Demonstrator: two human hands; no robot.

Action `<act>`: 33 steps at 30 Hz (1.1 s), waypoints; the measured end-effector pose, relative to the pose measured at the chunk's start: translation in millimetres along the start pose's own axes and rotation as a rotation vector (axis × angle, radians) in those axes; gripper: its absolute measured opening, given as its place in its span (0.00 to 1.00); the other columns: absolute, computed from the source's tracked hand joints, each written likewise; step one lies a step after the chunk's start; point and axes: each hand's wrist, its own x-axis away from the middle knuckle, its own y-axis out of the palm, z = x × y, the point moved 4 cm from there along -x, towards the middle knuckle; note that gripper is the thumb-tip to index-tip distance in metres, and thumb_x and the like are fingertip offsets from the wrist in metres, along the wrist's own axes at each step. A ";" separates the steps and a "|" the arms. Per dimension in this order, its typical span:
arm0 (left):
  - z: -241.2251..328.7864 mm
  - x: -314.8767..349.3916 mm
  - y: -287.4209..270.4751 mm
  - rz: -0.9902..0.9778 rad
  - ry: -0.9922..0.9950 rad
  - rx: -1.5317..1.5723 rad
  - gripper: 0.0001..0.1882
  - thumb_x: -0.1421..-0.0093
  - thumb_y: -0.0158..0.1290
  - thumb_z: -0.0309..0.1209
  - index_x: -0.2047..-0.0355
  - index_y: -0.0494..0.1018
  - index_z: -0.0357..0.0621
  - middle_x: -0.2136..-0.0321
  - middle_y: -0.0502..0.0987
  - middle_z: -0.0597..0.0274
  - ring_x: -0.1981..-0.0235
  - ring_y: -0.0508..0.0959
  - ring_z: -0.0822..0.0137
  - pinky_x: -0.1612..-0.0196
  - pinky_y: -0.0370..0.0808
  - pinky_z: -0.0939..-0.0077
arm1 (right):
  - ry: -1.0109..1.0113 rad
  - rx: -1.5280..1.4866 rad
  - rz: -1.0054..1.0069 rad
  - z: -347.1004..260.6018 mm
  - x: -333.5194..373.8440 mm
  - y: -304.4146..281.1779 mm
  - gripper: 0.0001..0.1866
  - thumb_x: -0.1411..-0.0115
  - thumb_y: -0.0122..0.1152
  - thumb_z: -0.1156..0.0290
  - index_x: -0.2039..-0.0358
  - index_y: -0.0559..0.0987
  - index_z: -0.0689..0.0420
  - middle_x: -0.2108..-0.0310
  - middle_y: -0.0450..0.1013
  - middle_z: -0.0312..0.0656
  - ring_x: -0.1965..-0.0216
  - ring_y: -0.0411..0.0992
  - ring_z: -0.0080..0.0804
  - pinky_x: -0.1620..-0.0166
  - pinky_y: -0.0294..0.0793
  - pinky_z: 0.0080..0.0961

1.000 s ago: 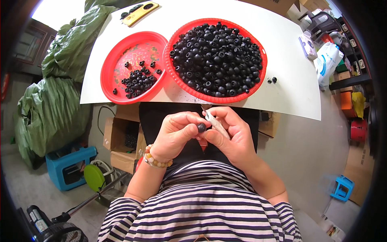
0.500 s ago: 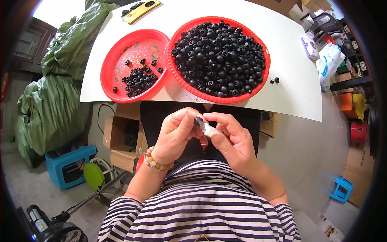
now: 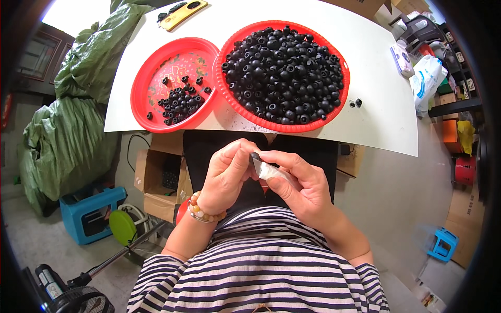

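Note:
My left hand [image 3: 223, 175], with a beaded bracelet on its wrist, pinches a small black hollow rubber-like part [image 3: 255, 156] between thumb and fingers. In my right hand [image 3: 298, 188] is a small knife [image 3: 271, 172] whose grip is wrapped in white. Its short grey blade points toward the left hand and touches or nearly touches the black part. Both hands meet over my lap, just below the table edge. Beyond them a deep red basin [image 3: 286, 127] is heaped with similar black parts. Left of it, a red tray [image 3: 155, 68] bears a smaller pile.
The white table [image 3: 378, 122] carries a yellow phone [image 3: 182, 15], a tissue pack [image 3: 401, 60] and two loose black parts [image 3: 355, 103]. Green sacks [image 3: 65, 151], a blue stool [image 3: 91, 215] and an open carton [image 3: 156, 180] stand left. Another blue stool [image 3: 443, 244] is at right.
The knife and my right fingers have shifted slightly left, and more of the blade shows beside the black part. The piles look unchanged.

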 end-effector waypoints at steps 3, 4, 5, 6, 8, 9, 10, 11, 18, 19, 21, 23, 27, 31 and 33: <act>0.3 1.1 3.6 0.042 0.011 -0.049 0.16 0.35 0.38 0.38 0.69 0.67 0.38 0.71 0.67 0.63 0.71 0.67 0.77 0.68 0.65 0.85 | 0.015 -0.033 -0.003 2.6 0.5 0.4 0.15 0.43 0.55 0.72 0.55 0.72 0.59 0.66 0.74 0.41 0.66 0.71 0.22 0.62 0.69 0.17; 0.6 1.6 4.1 0.058 0.013 -0.068 0.16 0.35 0.38 0.38 0.69 0.67 0.37 0.71 0.67 0.63 0.71 0.66 0.77 0.68 0.65 0.85 | 0.023 -0.039 -0.004 3.1 0.5 0.4 0.15 0.43 0.55 0.72 0.55 0.72 0.59 0.66 0.74 0.41 0.66 0.72 0.22 0.62 0.69 0.17; 1.5 1.8 4.7 0.055 0.036 -0.104 0.16 0.35 0.38 0.38 0.69 0.67 0.37 0.71 0.67 0.63 0.71 0.67 0.76 0.67 0.65 0.84 | 0.031 -0.042 -0.007 2.6 0.5 0.6 0.15 0.43 0.55 0.72 0.55 0.72 0.59 0.66 0.74 0.42 0.66 0.72 0.22 0.62 0.69 0.17; 2.5 2.0 5.3 0.051 0.059 -0.140 0.16 0.35 0.37 0.38 0.69 0.67 0.38 0.71 0.67 0.63 0.70 0.67 0.76 0.67 0.65 0.84 | 0.040 -0.046 -0.011 1.2 0.3 0.7 0.15 0.44 0.55 0.73 0.55 0.72 0.59 0.66 0.74 0.42 0.66 0.72 0.22 0.62 0.69 0.17; 3.1 1.8 5.6 0.048 0.097 -0.186 0.16 0.35 0.37 0.38 0.69 0.67 0.38 0.71 0.67 0.63 0.70 0.67 0.76 0.66 0.65 0.83 | 0.041 -0.043 -0.003 0.2 -0.8 1.4 0.15 0.44 0.55 0.73 0.55 0.72 0.59 0.66 0.74 0.42 0.66 0.72 0.23 0.62 0.69 0.18; 3.2 1.9 4.7 0.049 0.113 -0.199 0.16 0.35 0.37 0.38 0.69 0.67 0.38 0.71 0.67 0.63 0.69 0.67 0.76 0.65 0.65 0.83 | 0.032 -0.037 0.005 -0.2 -2.2 2.6 0.15 0.44 0.55 0.73 0.55 0.72 0.59 0.66 0.74 0.43 0.66 0.72 0.24 0.62 0.70 0.18; 3.9 2.0 4.3 0.051 0.131 -0.213 0.16 0.35 0.36 0.38 0.69 0.67 0.38 0.71 0.67 0.63 0.69 0.67 0.75 0.65 0.65 0.83 | 0.021 -0.032 0.011 -0.7 -3.1 3.0 0.15 0.44 0.56 0.74 0.55 0.72 0.59 0.65 0.74 0.43 0.66 0.72 0.24 0.62 0.70 0.18; 3.4 1.9 4.7 0.068 0.128 -0.189 0.16 0.35 0.36 0.38 0.69 0.67 0.38 0.71 0.67 0.63 0.69 0.67 0.75 0.65 0.65 0.83 | 0.014 -0.016 0.012 -0.6 -3.0 2.8 0.15 0.44 0.56 0.74 0.56 0.72 0.59 0.65 0.74 0.44 0.66 0.73 0.25 0.62 0.70 0.19; 1.2 0.4 6.9 0.107 0.168 -0.189 0.16 0.35 0.37 0.38 0.69 0.69 0.39 0.75 0.65 0.69 0.76 0.62 0.81 0.73 0.59 0.87 | -0.016 0.035 0.023 2.4 -2.5 1.6 0.14 0.45 0.57 0.75 0.57 0.73 0.60 0.64 0.74 0.46 0.65 0.74 0.30 0.62 0.71 0.20; 1.8 -0.4 7.3 0.112 0.202 -0.218 0.16 0.35 0.38 0.38 0.70 0.69 0.39 0.77 0.65 0.71 0.79 0.60 0.83 0.77 0.56 0.89 | -0.023 0.036 0.029 2.4 -2.9 1.7 0.14 0.45 0.57 0.75 0.57 0.73 0.60 0.64 0.74 0.46 0.65 0.74 0.30 0.63 0.71 0.20; 0.7 1.7 7.0 0.072 0.156 -0.193 0.16 0.35 0.36 0.39 0.68 0.68 0.39 0.74 0.66 0.67 0.74 0.63 0.79 0.71 0.62 0.86 | -0.012 0.008 0.027 2.3 -5.2 1.5 0.14 0.45 0.57 0.75 0.57 0.73 0.60 0.63 0.74 0.45 0.64 0.74 0.29 0.62 0.71 0.20; 0.3 2.3 7.8 0.079 0.114 -0.140 0.17 0.35 0.36 0.40 0.67 0.66 0.39 0.72 0.66 0.65 0.72 0.65 0.77 0.68 0.64 0.85 | -0.001 -0.045 0.019 2.8 -6.0 2.1 0.14 0.44 0.55 0.73 0.56 0.72 0.61 0.64 0.74 0.44 0.65 0.73 0.26 0.62 0.71 0.20; 2.2 -1.6 18.7 0.084 0.058 0.047 0.17 0.35 0.36 0.41 0.69 0.65 0.40 0.75 0.65 0.66 0.75 0.64 0.77 0.71 0.67 0.84 | 0.079 -0.198 -0.002 10.8 -4.6 2.4 0.16 0.39 0.51 0.67 0.53 0.70 0.61 0.70 0.71 0.37 0.70 0.68 0.18 0.65 0.67 0.16; -2.9 -2.9 15.1 0.045 0.075 0.076 0.17 0.35 0.36 0.40 0.70 0.65 0.39 0.78 0.63 0.66 0.80 0.66 0.76 0.76 0.73 0.78 | 0.125 -0.297 -0.018 3.7 -8.9 -2.6 0.20 0.37 0.46 0.61 0.50 0.65 0.63 0.72 0.68 0.34 0.71 0.65 0.15 0.66 0.64 0.12; -2.9 -3.3 15.9 0.031 0.061 0.071 0.18 0.35 0.36 0.41 0.71 0.65 0.38 0.79 0.63 0.66 0.81 0.66 0.76 0.77 0.71 0.81 | 0.123 -0.319 0.012 5.2 -10.5 -3.7 0.21 0.37 0.46 0.61 0.50 0.64 0.63 0.74 0.66 0.33 0.72 0.63 0.15 0.68 0.62 0.11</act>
